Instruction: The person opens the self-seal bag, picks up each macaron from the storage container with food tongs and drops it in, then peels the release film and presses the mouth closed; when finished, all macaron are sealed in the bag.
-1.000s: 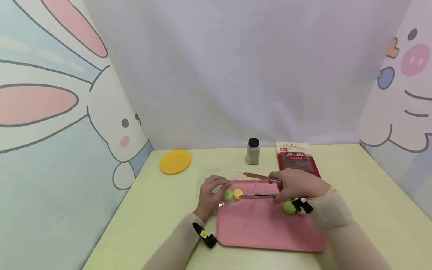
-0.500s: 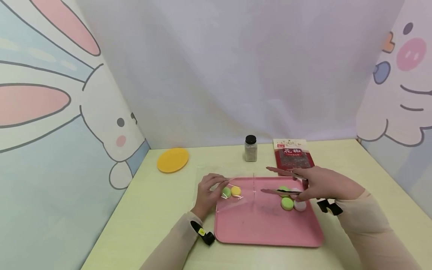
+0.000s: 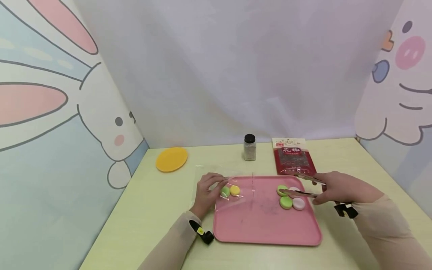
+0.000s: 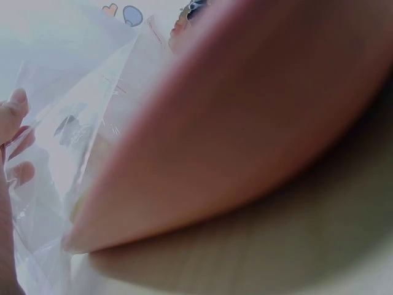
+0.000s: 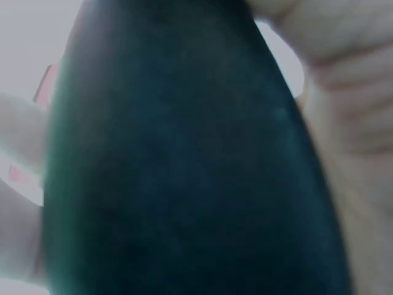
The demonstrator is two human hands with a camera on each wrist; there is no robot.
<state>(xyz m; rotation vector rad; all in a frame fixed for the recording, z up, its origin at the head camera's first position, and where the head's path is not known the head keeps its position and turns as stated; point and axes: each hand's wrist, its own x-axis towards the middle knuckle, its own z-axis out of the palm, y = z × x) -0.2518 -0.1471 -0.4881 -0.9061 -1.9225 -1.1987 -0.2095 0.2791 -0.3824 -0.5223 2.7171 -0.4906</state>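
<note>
My left hand (image 3: 210,191) pinches the edge of a clear plastic bag (image 3: 245,183) at the left side of the pink tray (image 3: 266,232). Under the clear film show a green macaron (image 3: 225,192) and a yellow macaron (image 3: 234,191). The bag (image 4: 73,141) also shows in the left wrist view beside my fingers (image 4: 15,117). My right hand (image 3: 344,187) holds tongs (image 3: 298,193), arms spread, over the tray's right side. Beneath them lie two green macarons (image 3: 286,203) and two pale pink macarons (image 3: 298,204), partly covered. A dark blurred shape (image 5: 184,153) fills the right wrist view.
Behind the tray stand a small jar (image 3: 249,149) with a black lid and a red and white spice packet (image 3: 293,157). A yellow plate (image 3: 171,159) lies at the back left of the table (image 3: 162,210). Printed cloth walls close off the back and sides.
My right hand has moved to the right with the spread tongs, from over the bag to over the macarons at the right. My left hand keeps its hold on the bag.
</note>
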